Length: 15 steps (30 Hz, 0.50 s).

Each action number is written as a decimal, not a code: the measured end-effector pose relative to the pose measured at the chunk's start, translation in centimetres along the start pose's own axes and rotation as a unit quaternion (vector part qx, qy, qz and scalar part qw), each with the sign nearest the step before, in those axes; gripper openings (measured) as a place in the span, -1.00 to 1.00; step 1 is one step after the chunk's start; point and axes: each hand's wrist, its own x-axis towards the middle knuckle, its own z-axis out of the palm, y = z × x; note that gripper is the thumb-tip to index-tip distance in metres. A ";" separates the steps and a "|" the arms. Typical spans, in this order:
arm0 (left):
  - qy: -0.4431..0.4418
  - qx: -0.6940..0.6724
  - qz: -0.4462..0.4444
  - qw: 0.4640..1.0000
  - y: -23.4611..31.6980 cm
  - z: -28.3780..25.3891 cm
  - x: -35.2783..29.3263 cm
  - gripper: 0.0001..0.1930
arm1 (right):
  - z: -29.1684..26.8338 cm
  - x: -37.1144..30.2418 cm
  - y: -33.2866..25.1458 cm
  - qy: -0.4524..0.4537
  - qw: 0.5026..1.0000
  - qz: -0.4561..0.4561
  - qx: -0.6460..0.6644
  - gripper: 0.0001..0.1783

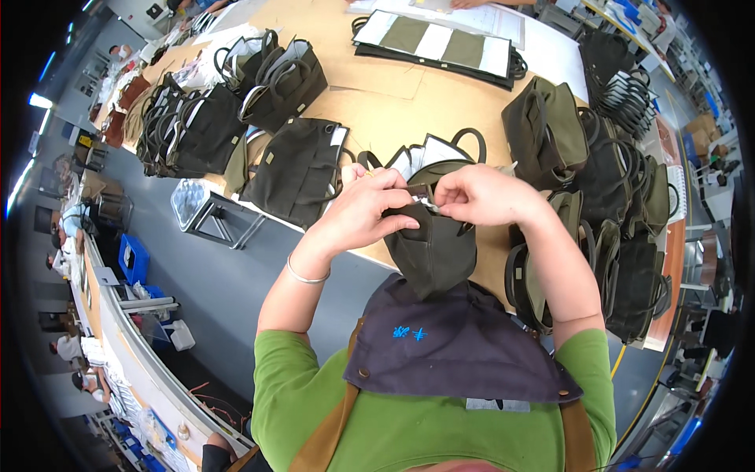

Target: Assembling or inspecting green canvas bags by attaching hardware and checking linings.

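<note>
A dark olive fabric handbag (434,253) hangs over the near edge of the table, close to my body, with its opening up. My left hand (363,203) is closed on its rim, thumb on the outside and fingers over the top. At the same opening, the fingers of my right hand (481,195) pinch the edge beside a small pale piece too small to name. The pale lining (429,155) and a looped handle (469,141) show behind my hands. Inside the bag, much is hidden by my fingers.
Left of my hands lies a flat black bag (295,173), with several dark bags (206,126) beyond. More olive bags (545,134) crowd the right side. Flat panels (440,43) are stacked at the far side of the table (377,98). A stool (206,212) stands at the left.
</note>
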 end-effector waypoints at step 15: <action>0.008 0.007 -0.030 0.999 0.4 0.6 0.2 -0.75 | 0.1 0.9 0.8 -0.031 0.997 -0.012 0.072 -0.90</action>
